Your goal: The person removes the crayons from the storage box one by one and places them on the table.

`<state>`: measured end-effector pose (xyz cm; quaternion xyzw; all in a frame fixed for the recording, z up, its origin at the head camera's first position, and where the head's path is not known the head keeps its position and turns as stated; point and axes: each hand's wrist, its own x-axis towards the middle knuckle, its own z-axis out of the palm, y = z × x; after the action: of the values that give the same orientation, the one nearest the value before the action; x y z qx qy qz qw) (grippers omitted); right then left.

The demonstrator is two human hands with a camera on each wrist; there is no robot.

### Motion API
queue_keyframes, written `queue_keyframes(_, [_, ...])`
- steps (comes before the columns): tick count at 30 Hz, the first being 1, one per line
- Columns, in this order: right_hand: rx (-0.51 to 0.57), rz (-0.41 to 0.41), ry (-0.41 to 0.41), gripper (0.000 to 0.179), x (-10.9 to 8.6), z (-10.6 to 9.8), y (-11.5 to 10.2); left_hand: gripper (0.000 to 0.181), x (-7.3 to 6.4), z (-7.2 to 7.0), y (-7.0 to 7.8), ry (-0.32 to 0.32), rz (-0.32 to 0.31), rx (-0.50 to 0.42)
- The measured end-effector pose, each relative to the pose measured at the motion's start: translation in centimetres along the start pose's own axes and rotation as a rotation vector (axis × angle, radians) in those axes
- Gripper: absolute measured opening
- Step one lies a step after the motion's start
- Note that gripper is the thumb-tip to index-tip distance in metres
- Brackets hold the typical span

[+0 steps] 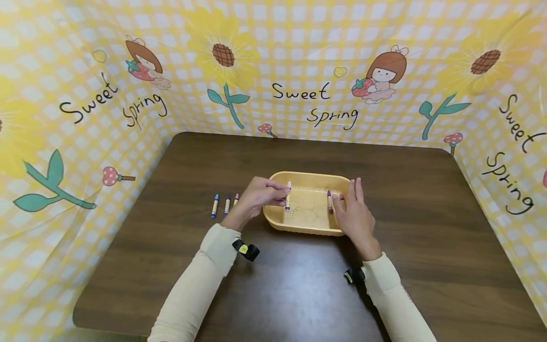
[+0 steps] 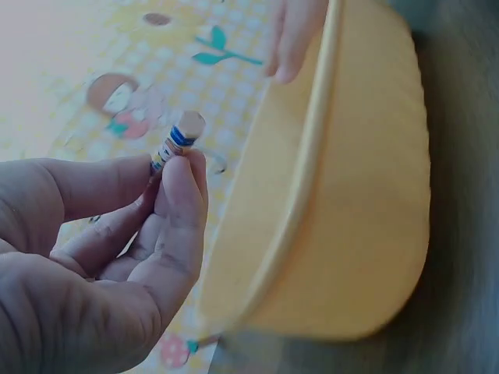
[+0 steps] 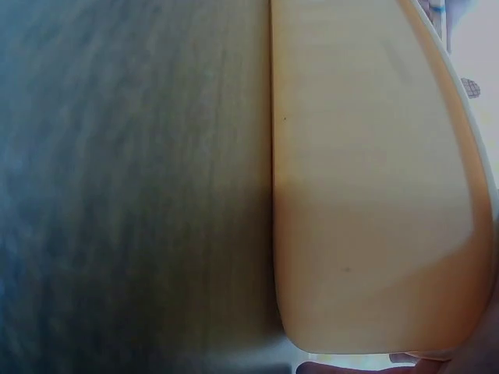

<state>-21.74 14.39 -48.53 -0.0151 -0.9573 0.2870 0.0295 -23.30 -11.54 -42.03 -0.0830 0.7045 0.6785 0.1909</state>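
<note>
My left hand point(image 1: 266, 194) pinches a pale-tipped crayon point(image 1: 288, 202) between thumb and fingertips above the left end of a yellow tray point(image 1: 305, 232). Up close in the left wrist view, the crayon point(image 2: 181, 132) shows a peach end and blue bands on its wrapper. At the tray's right end, my right hand point(image 1: 355, 216) holds the end wall, its thumb on the inner side and fingers outside. Two crayons lie inside near that thumb: a purple one point(image 1: 330, 202) and another purple-tipped one point(image 1: 341, 196), partly hidden by the hand.
Left of the tray, a blue crayon point(image 1: 215, 205), a dark purple crayon point(image 1: 227, 205) and a third crayon point(image 1: 236, 198) lie in a row on the brown table point(image 1: 299, 289). My left wrist partly covers the third. A yellow checked cloth point(image 1: 290, 47) surrounds the table's back and sides.
</note>
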Motion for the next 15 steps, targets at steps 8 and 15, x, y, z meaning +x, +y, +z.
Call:
queue_keyframes(8, [-0.001, 0.019, -0.03, 0.077, -0.3, 0.1, 0.1, 0.028, -2.7, -7.3, -0.5, 0.102, 0.025, -0.061])
queue_keyframes(15, [-0.004, 0.014, -0.03, 0.077, -0.2, -0.2, -0.2, 0.03, -4.4, -14.5, -2.8, 0.292, 0.024, 0.121])
